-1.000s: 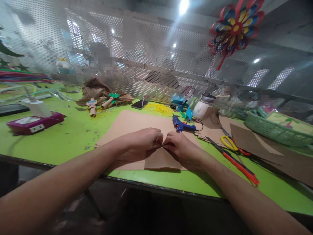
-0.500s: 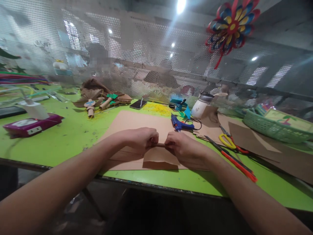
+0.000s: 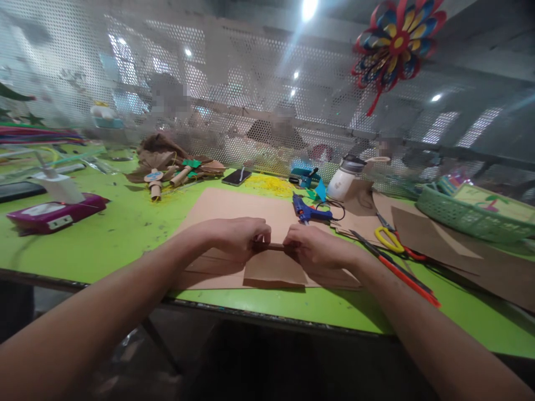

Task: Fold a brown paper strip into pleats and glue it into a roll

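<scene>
Your left hand (image 3: 247, 238) and right hand (image 3: 312, 243) each pinch the far, folded-looking edge of the brown paper piece (image 3: 273, 271), at your twelve o'clock over the larger sheet (image 3: 236, 205). From that piece, the blue glue gun (image 3: 308, 212) lies toward one o'clock.

It was likely a craft workshop: on the green table (image 3: 125, 217), scissors (image 3: 388, 239) and brown paper (image 3: 426, 240) lay right of a glue gun (image 3: 307, 211), handmade-looking figures (image 3: 155, 188) left of it; a decorative flower (image 3: 399, 42) hung above it.
</scene>
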A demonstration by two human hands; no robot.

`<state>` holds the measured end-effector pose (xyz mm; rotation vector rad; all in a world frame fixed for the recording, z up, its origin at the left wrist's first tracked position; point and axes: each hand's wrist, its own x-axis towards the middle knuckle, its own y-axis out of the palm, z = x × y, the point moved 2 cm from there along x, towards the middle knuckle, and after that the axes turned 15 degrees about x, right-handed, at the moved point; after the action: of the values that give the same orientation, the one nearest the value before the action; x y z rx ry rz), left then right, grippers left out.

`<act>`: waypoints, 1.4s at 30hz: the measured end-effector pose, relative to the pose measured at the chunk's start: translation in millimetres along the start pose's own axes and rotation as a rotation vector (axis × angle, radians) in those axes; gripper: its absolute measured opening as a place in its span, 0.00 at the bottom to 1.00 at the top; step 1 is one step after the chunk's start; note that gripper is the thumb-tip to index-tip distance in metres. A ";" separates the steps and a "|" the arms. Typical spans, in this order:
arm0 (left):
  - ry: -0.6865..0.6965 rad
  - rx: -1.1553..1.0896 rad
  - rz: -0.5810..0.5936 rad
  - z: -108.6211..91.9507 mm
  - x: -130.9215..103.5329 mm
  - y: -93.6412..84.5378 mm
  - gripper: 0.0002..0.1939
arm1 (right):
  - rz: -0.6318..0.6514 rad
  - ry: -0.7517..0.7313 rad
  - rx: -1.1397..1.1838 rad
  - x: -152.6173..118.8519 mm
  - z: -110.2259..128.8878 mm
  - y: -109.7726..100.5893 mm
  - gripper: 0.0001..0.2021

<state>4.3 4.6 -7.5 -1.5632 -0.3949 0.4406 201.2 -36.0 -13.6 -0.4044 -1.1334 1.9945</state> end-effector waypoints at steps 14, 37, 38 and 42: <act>-0.040 0.027 -0.038 -3.5 -1.2 2.6 0.12 | -0.057 -0.026 -0.135 -1.8 14.2 3.2 0.07; -0.205 -0.779 0.027 5.8 2.7 -2.1 0.19 | -0.311 -0.364 -0.557 1.0 31.6 15.9 0.09; -0.195 -0.796 0.020 4.7 3.3 -2.3 0.18 | -0.310 -0.364 -0.548 0.9 30.7 16.0 0.08; -0.197 -0.812 0.007 -0.4 5.2 -4.9 0.18 | -0.320 -0.395 -0.509 1.5 24.9 17.3 0.07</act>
<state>9.1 7.0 -2.8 -2.3115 -0.7852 0.4677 176.9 -54.3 -14.1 -0.0657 -1.8395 1.5258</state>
